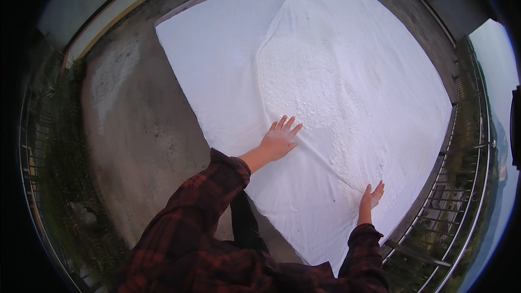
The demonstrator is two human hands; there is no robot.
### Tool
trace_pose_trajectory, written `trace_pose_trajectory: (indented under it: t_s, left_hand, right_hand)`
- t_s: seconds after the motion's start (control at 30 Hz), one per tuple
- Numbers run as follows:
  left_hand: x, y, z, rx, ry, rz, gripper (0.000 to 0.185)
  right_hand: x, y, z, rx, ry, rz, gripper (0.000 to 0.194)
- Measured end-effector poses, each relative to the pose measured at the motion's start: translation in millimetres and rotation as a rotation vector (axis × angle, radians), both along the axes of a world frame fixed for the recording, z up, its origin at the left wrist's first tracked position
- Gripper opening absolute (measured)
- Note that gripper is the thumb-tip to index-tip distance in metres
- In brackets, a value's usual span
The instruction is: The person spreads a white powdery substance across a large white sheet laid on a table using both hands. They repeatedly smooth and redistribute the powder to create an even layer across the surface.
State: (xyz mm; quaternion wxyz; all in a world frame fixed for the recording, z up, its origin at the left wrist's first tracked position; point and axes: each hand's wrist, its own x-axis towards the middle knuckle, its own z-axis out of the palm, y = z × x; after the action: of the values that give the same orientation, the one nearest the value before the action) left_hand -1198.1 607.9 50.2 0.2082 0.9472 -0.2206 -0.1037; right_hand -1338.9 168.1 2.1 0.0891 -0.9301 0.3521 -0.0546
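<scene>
A broad white cloth [211, 69] is spread out before me, with white crumbly powder [303, 77] lying over its middle and right side. My left hand [278, 140] rests on the cloth at the near edge of the powder, fingers spread and nothing in them. Farther right, my right hand [371, 197] is on or just above the cloth near its right side, thumb apart from the fingers. A raised fold in the cloth runs between the two hands. Another fold borders the powder on its left.
A metal railing [474, 195] runs along the right, close to the cloth. Bare concrete [154, 130] lies to the left, with a strip of grass [65, 146] beyond it. A pale wall with a yellow lower edge [118, 14] stands at the far left.
</scene>
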Motion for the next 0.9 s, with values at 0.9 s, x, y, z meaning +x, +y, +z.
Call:
trace_pose_trajectory:
  t_s: [0.9]
  left_hand:
    - [399, 274, -44, -0.233, -0.295, 0.136, 0.026]
  right_hand:
    - [383, 210, -6, 0.804, -0.548, -0.338, 0.072]
